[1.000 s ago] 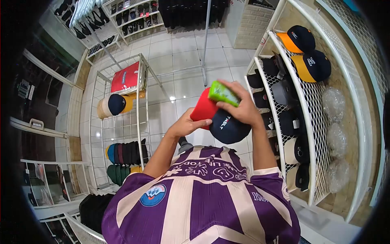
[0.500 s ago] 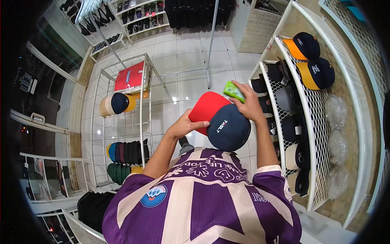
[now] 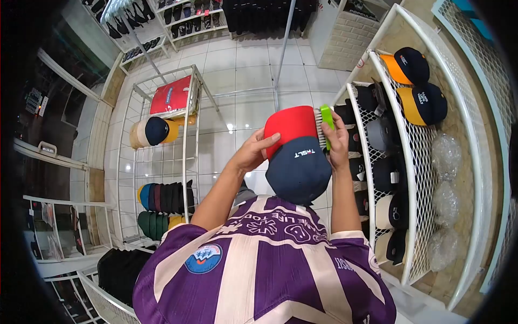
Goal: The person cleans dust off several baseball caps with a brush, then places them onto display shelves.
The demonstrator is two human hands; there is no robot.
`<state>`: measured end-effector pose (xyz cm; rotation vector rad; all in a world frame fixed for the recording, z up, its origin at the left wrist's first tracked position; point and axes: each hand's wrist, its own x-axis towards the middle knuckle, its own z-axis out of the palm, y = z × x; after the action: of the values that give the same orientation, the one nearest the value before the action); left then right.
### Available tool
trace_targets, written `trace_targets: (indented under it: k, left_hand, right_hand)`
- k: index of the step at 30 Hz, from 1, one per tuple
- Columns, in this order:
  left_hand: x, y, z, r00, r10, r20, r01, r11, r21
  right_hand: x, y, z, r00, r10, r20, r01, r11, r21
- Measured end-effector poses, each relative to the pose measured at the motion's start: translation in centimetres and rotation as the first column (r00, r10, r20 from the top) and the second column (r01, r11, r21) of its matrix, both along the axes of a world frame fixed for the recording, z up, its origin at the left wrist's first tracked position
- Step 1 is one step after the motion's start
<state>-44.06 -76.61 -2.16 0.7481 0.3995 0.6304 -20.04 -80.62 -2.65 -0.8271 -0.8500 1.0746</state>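
Note:
A cap with a red brim (image 3: pixel 292 125) and a navy crown (image 3: pixel 298 171) is held in front of my chest, brim pointing away from me. My left hand (image 3: pixel 252 151) grips the brim's left side, thumb on top and fingers beneath. In my right hand (image 3: pixel 338 141) is a green brush (image 3: pixel 327 125), closed between thumb and fingers. Its white bristles face left, against or very near the brim's right edge. White lettering shows on the crown.
On the right, a white mesh rack (image 3: pixel 408 178) holds caps and clear plastic domes (image 3: pixel 446 204). At left stands a wire rack (image 3: pixel 128 178) with stacked caps and a red folded item (image 3: pixel 171 95). A metal pole (image 3: pixel 284 48) rises ahead.
The cap has turned so its brim points more straight ahead. My right hand has tilted the brush upright, its bristles now showing beside the brim. My left hand has shifted slightly up.

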Motion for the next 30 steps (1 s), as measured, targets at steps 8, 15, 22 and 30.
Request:
trace_targets:
  k: [8,15,22,30]
  left_hand:
    - [2.3,-1.9,-0.4,0.981,0.154,-0.121,-0.134,0.978,0.163]
    - [3.8,-1.8,2.1,0.989,0.135,-0.061,-0.134,0.991,0.03]
    - [4.0,-1.7,2.1,0.991,0.087,-0.101,-0.083,0.996,0.044]
    - [3.6,-1.5,2.0,0.981,0.084,-0.177,-0.075,0.995,0.058]
  right_hand:
    - [0.0,-0.7,1.0,0.931,-0.208,0.3,0.214,0.977,0.013]
    - [-0.4,-2.0,4.4,0.45,-0.26,0.854,0.124,0.966,0.229]
    - [-0.8,-1.7,5.1,0.35,-0.221,0.91,-0.017,0.97,0.242]
    - [-0.8,-1.3,5.2,0.327,-0.239,0.914,-0.079,0.957,0.279]
